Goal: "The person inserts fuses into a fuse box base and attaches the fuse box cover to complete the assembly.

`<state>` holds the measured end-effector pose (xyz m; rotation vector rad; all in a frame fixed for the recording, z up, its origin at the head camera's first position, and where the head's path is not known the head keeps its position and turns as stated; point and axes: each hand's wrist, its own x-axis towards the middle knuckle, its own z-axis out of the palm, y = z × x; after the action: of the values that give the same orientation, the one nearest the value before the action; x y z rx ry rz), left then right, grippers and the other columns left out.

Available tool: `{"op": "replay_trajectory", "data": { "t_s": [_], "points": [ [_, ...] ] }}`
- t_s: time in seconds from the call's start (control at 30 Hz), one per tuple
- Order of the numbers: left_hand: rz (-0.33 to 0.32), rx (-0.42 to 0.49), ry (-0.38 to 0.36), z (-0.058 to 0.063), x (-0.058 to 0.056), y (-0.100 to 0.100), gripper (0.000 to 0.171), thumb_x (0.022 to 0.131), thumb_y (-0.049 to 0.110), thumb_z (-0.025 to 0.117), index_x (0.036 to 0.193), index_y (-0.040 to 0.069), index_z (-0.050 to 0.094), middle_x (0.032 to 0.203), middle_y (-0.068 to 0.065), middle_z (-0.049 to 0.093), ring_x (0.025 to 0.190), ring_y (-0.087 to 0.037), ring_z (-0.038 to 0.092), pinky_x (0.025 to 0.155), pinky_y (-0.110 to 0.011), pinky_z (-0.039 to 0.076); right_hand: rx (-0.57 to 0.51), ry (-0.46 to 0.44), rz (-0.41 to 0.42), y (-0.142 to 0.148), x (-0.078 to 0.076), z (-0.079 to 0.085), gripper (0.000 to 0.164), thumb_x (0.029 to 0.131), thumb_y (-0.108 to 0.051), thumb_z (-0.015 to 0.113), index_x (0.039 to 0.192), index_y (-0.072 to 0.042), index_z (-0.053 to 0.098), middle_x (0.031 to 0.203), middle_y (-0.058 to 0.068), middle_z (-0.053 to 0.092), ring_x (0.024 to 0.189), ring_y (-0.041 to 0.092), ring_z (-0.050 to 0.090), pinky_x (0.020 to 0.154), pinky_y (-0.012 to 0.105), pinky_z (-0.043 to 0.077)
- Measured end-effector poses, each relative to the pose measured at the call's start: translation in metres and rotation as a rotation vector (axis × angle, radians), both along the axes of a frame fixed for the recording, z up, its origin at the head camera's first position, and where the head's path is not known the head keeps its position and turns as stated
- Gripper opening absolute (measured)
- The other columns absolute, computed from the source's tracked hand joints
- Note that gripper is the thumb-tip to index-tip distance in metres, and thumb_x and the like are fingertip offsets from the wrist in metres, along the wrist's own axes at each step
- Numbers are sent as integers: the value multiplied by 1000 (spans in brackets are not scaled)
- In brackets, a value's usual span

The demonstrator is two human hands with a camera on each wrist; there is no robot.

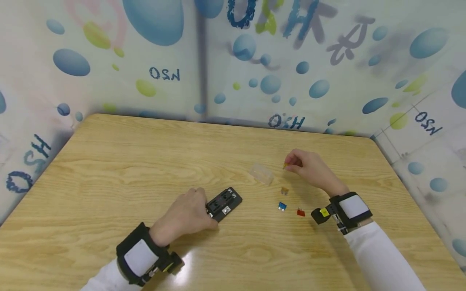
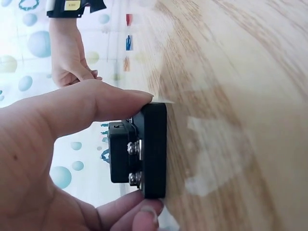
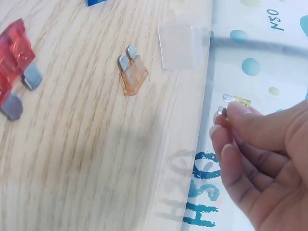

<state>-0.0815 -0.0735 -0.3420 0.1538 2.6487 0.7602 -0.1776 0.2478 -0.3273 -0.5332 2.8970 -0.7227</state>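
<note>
My left hand [image 1: 187, 212] grips a black fuse block [image 1: 223, 204] by its sides, thumb on one long edge and fingers on the other. Metal screw terminals [image 2: 134, 163] show at its near end in the left wrist view. Between thumb and fingertips, my right hand [image 1: 307, 167] pinches a yellow blade fuse [image 3: 242, 101], its metal prongs pointing away from the palm. Below that hand lie an orange blade fuse [image 3: 134, 77], a blue blade fuse [image 1: 282, 206] and a red blade fuse [image 1: 300, 212].
A clear plastic lid or box [image 1: 261, 173] sits on the wooden table [image 1: 145, 153] between the two hands, toward the back. A patterned curtain [image 1: 164, 97] hangs behind the table's far edge. Each wrist wears a strapped camera.
</note>
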Motion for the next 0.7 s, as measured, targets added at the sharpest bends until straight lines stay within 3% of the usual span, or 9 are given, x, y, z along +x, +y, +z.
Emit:
{"op": "replay_trajectory", "data": {
  "t_s": [0.33, 0.7],
  "points": [
    [-5, -3, -17, 2, 0, -1, 49, 60, 28, 90, 85, 3, 56, 71, -8, 57, 57, -18, 52, 47, -27, 40, 13, 25, 24, -6, -6, 3, 15, 95, -6, 63, 109, -4, 66, 97, 10, 72, 85, 21, 64, 74, 35, 51],
    [-33, -20, 18, 3, 0, 0, 40, 60, 28, 90, 64, 7, 56, 54, 1, 46, 48, -12, 41, 43, -23, 30, 5, 133, 117, -40, -13, 27, 10, 98, -15, 59, 105, -11, 65, 93, 9, 69, 76, 17, 55, 71, 33, 45]
  ]
}}
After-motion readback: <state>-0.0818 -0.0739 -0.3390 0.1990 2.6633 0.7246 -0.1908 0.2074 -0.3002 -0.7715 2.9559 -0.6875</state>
